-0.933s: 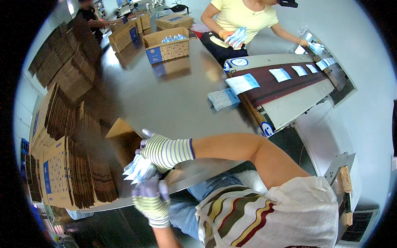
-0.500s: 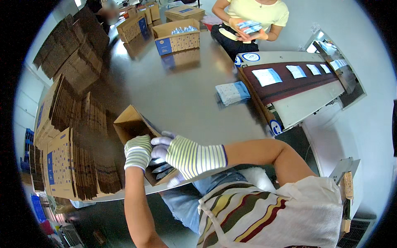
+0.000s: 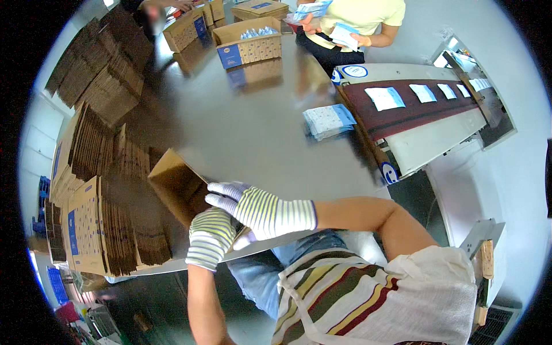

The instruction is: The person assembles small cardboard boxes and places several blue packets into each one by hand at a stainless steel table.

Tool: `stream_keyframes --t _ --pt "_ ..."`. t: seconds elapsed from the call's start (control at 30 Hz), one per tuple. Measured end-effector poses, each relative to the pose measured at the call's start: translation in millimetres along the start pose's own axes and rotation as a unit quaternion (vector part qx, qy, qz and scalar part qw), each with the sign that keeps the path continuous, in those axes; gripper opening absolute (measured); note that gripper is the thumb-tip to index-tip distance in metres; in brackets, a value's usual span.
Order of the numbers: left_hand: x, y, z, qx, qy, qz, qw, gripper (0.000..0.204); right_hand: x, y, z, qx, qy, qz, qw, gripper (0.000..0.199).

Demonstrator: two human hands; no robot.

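Observation:
An open cardboard box (image 3: 175, 187) stands tilted at the near edge of the table, its brown inside showing at the far end. My left hand (image 3: 211, 238), in a striped knit glove, is over the near part of the box. Its fingers bend down inside and are hidden. Across the box's right wall lies my right hand (image 3: 259, 213), gloved alike, with fingers stretched over the opening and the thumb apart near the close end. Both hands cover whatever lies in the near part of the box.
Stacks of flattened cartons (image 3: 86, 230) line the left. A pile of blue-white packets (image 3: 329, 122) lies beside a conveyor belt (image 3: 397, 118) carrying similar packets. Farther off stands an open carton (image 3: 253, 52) with packets. A co-worker in a yellow shirt (image 3: 368, 17) holds packets.
My left hand has moved toward me and right, over the packets that showed in the box. The box's far end has shifted slightly left. The co-worker's hands have separated, with packets in each.

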State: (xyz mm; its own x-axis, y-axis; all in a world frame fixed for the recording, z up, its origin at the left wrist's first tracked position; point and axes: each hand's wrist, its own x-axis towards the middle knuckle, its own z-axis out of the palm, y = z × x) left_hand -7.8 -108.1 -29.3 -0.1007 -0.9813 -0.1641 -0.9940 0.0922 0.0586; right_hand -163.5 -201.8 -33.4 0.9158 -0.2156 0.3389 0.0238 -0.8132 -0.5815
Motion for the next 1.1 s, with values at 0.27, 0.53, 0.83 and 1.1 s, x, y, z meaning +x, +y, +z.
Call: stream_keyframes --t 0.27,0.53,0.83,1.1 --pt "-17.2 -0.3 1.9 -0.088 0.021 -0.113 0.989 0.032 -16.5 155.4 -108.8 -0.087 -0.031 0.134 0.987 0.038" --pt "-13.1 -1.1 1.0 -0.091 0.015 -0.128 0.987 0.031 -55.5 309.9 -186.8 -0.267 -0.403 0.249 0.839 0.037" --pt "-9.5 -2.1 4.4 -0.089 -0.001 -0.133 0.987 0.034 -65.2 181.5 -79.8 -0.377 -0.307 0.273 0.83 0.053" --pt "-13.7 -5.6 12.2 -0.086 0.051 -0.105 0.989 0.029 -94.9 90.8 6.2 -0.34 -0.157 0.133 0.918 0.048"
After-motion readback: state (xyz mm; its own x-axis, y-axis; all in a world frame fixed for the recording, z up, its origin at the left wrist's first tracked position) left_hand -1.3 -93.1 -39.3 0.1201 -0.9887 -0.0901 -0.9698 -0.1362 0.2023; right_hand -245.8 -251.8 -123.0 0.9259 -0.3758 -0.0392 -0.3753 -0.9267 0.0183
